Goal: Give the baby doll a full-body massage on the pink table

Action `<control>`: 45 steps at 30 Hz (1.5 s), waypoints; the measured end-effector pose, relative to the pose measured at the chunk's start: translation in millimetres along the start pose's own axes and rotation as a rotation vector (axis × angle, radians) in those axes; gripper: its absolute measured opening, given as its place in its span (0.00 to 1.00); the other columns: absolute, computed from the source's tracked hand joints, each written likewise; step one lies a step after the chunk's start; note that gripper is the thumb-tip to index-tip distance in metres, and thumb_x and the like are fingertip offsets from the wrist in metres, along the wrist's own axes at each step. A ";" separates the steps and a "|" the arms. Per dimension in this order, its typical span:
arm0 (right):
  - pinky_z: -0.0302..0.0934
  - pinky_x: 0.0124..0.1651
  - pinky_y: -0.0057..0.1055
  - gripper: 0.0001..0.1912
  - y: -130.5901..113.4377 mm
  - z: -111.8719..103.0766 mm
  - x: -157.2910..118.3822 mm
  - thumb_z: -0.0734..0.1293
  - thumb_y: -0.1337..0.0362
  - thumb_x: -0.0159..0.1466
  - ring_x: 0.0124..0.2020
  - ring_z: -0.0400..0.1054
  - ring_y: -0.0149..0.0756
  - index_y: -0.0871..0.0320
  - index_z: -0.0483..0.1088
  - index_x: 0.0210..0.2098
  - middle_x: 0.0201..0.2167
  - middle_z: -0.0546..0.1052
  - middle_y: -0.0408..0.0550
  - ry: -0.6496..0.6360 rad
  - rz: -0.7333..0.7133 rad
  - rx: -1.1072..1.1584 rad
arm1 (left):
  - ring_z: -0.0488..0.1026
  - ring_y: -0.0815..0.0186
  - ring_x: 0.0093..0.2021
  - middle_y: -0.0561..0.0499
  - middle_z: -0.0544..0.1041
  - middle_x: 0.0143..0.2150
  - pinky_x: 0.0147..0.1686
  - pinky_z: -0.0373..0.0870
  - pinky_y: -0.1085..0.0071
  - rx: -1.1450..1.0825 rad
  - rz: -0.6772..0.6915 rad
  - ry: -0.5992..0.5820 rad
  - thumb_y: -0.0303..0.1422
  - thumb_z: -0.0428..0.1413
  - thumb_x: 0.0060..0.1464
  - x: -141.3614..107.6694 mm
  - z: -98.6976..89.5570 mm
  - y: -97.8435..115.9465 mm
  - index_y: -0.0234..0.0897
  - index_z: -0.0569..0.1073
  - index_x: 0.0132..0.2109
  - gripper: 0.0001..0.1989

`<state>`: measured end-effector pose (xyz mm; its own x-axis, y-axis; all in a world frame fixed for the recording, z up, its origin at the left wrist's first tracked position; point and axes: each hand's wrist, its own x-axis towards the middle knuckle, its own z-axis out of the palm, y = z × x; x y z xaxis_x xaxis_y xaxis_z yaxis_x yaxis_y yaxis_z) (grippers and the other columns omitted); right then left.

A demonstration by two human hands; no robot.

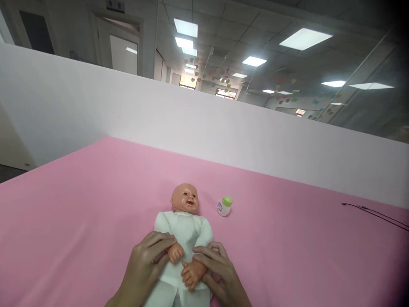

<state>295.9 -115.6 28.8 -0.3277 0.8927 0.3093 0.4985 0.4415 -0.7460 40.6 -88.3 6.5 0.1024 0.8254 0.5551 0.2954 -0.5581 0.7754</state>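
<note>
A baby doll (183,232) in pale, whitish clothes lies face up at the lower middle, its bald head pointing away from me. My left hand (147,258) is closed round the doll's wrist on the left, thumb below and fingers above. On the other side my right hand (220,268) has its fingers and thumb round the doll's other wrist. Both doll hands rest over its belly. Right of the doll's head stands a small white jar (224,206) with a green lid, touched by neither hand.
Pink cloth (275,230) covers the surface under the doll. A white partition (191,119) runs along the back. Thin dark cables (373,212) lie at the right edge. Beyond the partition, ceiling lights and hanging decorations show.
</note>
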 end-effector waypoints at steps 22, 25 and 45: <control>0.74 0.54 0.39 0.13 20.8 1.9 4.2 0.76 0.58 0.65 0.47 0.77 0.46 0.44 0.84 0.50 0.48 0.85 0.48 -0.004 -0.140 -0.087 | 0.83 0.58 0.44 0.47 0.86 0.43 0.42 0.81 0.69 -0.054 0.015 0.000 0.34 0.62 0.62 -0.8 3.4 -13.4 0.49 0.87 0.47 0.10; 0.73 0.59 0.41 0.19 28.5 -8.4 -2.0 0.79 0.52 0.61 0.54 0.77 0.50 0.48 0.84 0.50 0.51 0.84 0.52 0.242 0.173 0.232 | 0.82 0.56 0.42 0.45 0.85 0.43 0.38 0.81 0.68 -0.241 -0.378 0.243 0.43 0.69 0.54 0.4 -6.9 -16.5 0.43 0.87 0.44 0.13; 0.75 0.52 0.39 0.15 27.0 9.5 3.0 0.75 0.62 0.66 0.46 0.78 0.47 0.44 0.83 0.52 0.50 0.85 0.48 -0.004 -0.231 -0.247 | 0.84 0.60 0.44 0.49 0.86 0.43 0.43 0.82 0.71 0.107 0.265 -0.013 0.27 0.59 0.65 -1.9 3.4 -12.2 0.48 0.84 0.51 0.14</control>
<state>300.8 -101.8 4.0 -0.4572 0.7665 0.4511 0.5902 0.6409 -0.4908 40.0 -82.7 -5.0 0.2011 0.6536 0.7297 0.3555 -0.7428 0.5673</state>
